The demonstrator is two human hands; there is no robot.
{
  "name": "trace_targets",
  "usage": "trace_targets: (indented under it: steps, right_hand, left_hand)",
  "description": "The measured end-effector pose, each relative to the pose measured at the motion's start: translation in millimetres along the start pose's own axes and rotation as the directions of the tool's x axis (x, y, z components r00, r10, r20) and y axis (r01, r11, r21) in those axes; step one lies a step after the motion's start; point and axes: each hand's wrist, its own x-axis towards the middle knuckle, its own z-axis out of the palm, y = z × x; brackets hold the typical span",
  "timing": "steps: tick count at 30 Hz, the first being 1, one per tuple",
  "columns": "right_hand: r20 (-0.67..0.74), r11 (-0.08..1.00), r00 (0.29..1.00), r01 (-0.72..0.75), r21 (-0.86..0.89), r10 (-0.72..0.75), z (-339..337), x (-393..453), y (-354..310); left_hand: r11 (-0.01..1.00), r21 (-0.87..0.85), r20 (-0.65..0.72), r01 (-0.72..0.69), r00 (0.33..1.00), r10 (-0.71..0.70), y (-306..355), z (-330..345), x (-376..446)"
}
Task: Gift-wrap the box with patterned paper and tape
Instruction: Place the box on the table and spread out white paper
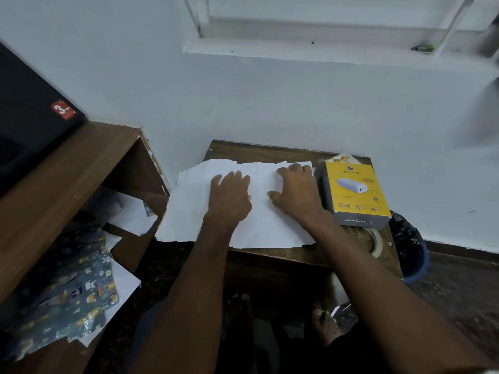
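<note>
A sheet of wrapping paper lies white side up on a small dark wooden table; its left part hangs over the table's edge. My left hand lies flat on the sheet near its middle. My right hand presses flat on the sheet's right part, fingers at the far edge. A yellow and grey charger box stands on the table just right of the paper. A roll of clear tape lies behind the box's near corner.
More patterned dark-blue paper lies on the floor at the left under a brown desk. A black case sits on that desk. A blue bin with a black liner stands right of the table. The white wall is close behind.
</note>
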Motion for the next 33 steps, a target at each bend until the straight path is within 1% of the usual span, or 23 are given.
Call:
trace_targets:
  steps: [2, 4, 11, 14, 19, 23, 28, 30, 33]
  right_hand:
    - [-0.024, 1.000, 1.000, -0.006, -0.017, 0.005, -2, 2, 5]
    - [-0.063, 0.999, 0.998, -0.022, -0.035, 0.020, -3, 2, 6]
    - [-0.195, 0.992, 0.979, -0.081, -0.101, 0.060, -11, 10, 21]
    - [-0.187, 0.989, 0.979, -0.100, -0.112, 0.078, -12, 15, 26]
    - [-0.191, 0.990, 0.977, -0.114, -0.083, 0.096, -9, 17, 25]
    - [-0.192, 0.982, 0.976, -0.134, -0.134, 0.106, -10, 17, 23]
    - [-0.113, 0.971, 0.987, -0.139, -0.195, 0.119, -12, 18, 23]
    - [-0.129, 0.972, 0.984, -0.146, -0.182, 0.123, -12, 18, 21]
    - [-0.201, 0.977, 0.975, -0.130, -0.171, 0.094, -16, 18, 18]
  left_hand:
    - [0.997, -0.081, 0.124, -0.016, 0.992, 0.026, 3, 8, 5]
    - [0.995, -0.099, 0.172, -0.033, 0.984, 0.049, 4, 17, 8]
    - [0.992, -0.106, 0.157, -0.070, 0.984, 0.086, 2, 26, 12]
    - [0.993, -0.102, 0.167, -0.066, 0.982, 0.083, 3, 28, 14]
    - [0.993, -0.103, 0.175, -0.061, 0.981, 0.078, 3, 29, 16]
    - [0.995, -0.086, 0.177, -0.060, 0.981, 0.074, 4, 29, 16]
    - [0.995, -0.080, 0.180, -0.060, 0.981, 0.073, 5, 30, 17]
    - [0.995, -0.077, 0.177, -0.059, 0.982, 0.072, 4, 30, 17]
    - [0.995, -0.082, 0.177, -0.057, 0.982, 0.071, 4, 29, 16]
